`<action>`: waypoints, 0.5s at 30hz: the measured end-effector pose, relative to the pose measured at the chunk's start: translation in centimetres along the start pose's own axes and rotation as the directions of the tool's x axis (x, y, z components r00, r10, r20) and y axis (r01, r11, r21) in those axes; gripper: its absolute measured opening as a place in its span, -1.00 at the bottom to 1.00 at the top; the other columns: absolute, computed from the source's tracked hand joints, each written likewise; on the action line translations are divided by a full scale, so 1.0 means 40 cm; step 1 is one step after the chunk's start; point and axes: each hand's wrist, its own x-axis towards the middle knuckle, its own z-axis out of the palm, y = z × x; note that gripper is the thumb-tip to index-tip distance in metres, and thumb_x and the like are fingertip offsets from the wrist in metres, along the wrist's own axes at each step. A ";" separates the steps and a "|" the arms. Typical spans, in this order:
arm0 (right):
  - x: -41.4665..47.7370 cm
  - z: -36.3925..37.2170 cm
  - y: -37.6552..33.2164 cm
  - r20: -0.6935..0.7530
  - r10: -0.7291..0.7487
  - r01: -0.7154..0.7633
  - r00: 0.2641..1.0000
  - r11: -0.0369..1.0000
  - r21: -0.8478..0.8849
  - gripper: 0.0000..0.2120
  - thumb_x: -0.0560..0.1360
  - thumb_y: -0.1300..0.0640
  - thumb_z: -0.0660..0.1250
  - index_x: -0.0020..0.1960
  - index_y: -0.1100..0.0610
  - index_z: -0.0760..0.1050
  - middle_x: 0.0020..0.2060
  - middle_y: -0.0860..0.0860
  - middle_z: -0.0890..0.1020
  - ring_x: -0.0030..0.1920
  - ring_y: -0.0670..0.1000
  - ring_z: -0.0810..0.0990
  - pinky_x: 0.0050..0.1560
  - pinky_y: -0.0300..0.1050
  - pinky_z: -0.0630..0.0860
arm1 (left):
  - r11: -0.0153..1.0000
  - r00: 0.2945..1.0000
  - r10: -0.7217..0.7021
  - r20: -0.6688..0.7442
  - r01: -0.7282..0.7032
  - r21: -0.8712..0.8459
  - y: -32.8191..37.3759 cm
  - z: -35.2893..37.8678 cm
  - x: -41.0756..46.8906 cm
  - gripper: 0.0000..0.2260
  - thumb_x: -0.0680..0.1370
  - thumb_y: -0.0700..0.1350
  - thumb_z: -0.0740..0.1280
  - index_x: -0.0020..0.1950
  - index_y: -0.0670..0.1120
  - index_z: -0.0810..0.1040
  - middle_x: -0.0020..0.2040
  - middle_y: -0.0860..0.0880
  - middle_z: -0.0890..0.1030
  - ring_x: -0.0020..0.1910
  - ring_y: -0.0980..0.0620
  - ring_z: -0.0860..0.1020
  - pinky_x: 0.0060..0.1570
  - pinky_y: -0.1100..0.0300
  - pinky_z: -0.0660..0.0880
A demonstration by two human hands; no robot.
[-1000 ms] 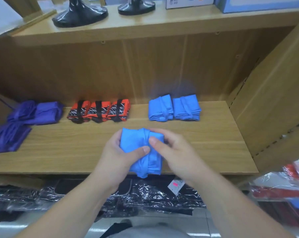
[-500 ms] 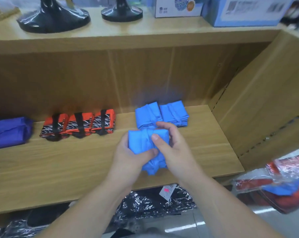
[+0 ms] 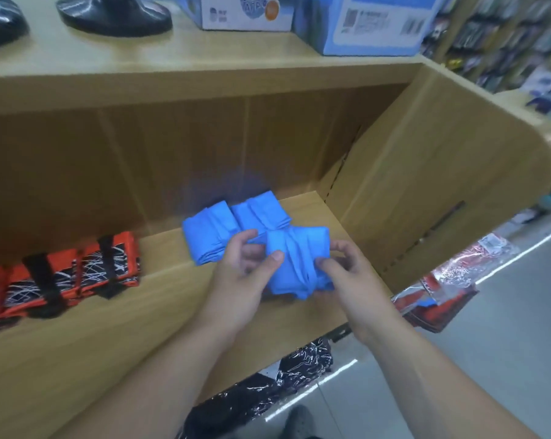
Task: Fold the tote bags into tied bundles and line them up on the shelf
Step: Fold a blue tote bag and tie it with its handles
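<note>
Left hand: thumb laid on the front left face of the held blue bundle, fingers curled round behind its left edge, so the grip is closed on the cloth. Right hand: fingers bent inward, thumb and forefinger pinching the bundle's right side near the band of cloth that crosses its middle; whether the remaining fingers touch the fabric cannot be settled, as they are partly hidden. The held blue bundle sits between the two hands, over the right part of the shelf board, near its front edge; contact with the board cannot be confirmed from this angle. Directly behind it, against the back panel, lie two more blue bundles side by side and touching: the left blue bundle and the right blue bundle, the latter partly covered by the held one. Further left on the same board lies a row of orange-and-black patterned bundles, each crossed by a black strap. The wooden side panel closes the shelf on the right. On the upper shelf stand a black round base and two printed boxes. Below the board are goods in shiny plastic wrap.
</note>
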 end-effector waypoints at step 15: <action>0.356 -0.009 0.008 -0.249 -0.292 0.154 0.923 0.876 -0.457 -0.64 0.64 0.01 0.28 0.33 0.20 0.48 0.19 0.13 0.62 0.22 0.14 0.57 0.13 -0.16 0.40 | -0.012 0.955 0.138 0.263 -0.264 0.965 -0.083 -0.091 0.200 -0.39 0.50 0.40 0.03 0.51 0.27 0.35 0.58 0.04 0.31 0.59 -0.17 0.18 0.37 -0.46 0.19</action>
